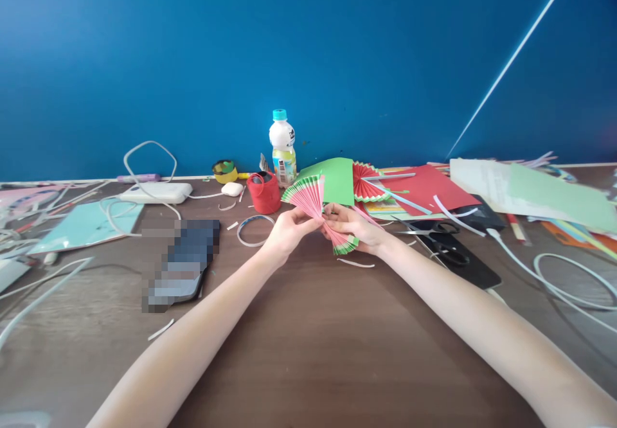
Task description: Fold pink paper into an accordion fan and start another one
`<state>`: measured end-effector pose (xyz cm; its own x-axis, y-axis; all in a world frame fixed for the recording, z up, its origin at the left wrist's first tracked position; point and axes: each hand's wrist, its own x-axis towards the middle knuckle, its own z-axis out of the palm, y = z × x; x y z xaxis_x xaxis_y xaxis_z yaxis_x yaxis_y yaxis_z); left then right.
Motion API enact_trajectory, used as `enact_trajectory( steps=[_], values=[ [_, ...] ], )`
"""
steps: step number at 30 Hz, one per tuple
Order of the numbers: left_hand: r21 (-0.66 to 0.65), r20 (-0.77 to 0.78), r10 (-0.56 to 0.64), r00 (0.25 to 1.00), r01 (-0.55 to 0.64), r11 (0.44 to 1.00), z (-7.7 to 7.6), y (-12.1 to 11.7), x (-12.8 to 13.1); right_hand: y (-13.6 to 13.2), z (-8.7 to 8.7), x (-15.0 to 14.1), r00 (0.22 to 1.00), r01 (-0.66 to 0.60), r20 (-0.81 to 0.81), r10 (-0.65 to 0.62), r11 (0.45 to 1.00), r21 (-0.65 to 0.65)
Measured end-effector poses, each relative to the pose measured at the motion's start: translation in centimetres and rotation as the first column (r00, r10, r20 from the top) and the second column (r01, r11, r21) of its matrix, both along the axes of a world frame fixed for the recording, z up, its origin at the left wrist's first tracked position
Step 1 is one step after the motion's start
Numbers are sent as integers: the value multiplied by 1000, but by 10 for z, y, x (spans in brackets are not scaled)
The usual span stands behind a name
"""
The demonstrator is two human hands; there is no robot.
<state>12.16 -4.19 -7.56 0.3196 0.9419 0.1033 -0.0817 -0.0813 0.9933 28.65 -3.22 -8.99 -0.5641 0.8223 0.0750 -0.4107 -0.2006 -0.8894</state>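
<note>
A pleated paper fan [307, 195], pink with a green edge, is held between both hands above the middle of the table. It spreads out at the upper left and again at the lower right, pinched narrow at its middle. My left hand [294, 227] grips it near the middle with thumb and fingers. My right hand [354, 227] closes on the same narrow part from the right; some of its fingers are hidden behind the paper. Behind the right hand lies a second red and green pleated fan [369, 182] with a paper strip across it.
Behind the hands stand a red pouch-like container [264, 193] and a bottle [283, 148]. Scissors [446, 245] lie on a dark flat object at right. A phone [186, 264], a white power strip [157, 193] and cables are at left. Green paper [339, 177] and red paper [429, 189] lie behind.
</note>
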Motion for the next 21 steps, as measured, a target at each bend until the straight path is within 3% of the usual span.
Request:
enact_trajectory(
  steps=[11,16,19,21],
  values=[
    [117,-156,-45,987,64,991,2,-2,-2,1,1,5,991,-80,109,78,997,18],
    [62,-150,-107,983,118,991,2,3,-5,1,3,7,985,-98,149,85,992,84],
    [85,-153,143,978,-131,988,0,6,-6,5,0,9,990,-51,134,38,994,99],
    [205,-178,392,903,-356,912,-1,7,-8,8,-3,10,994,11,107,-21,996,90]
  ],
)
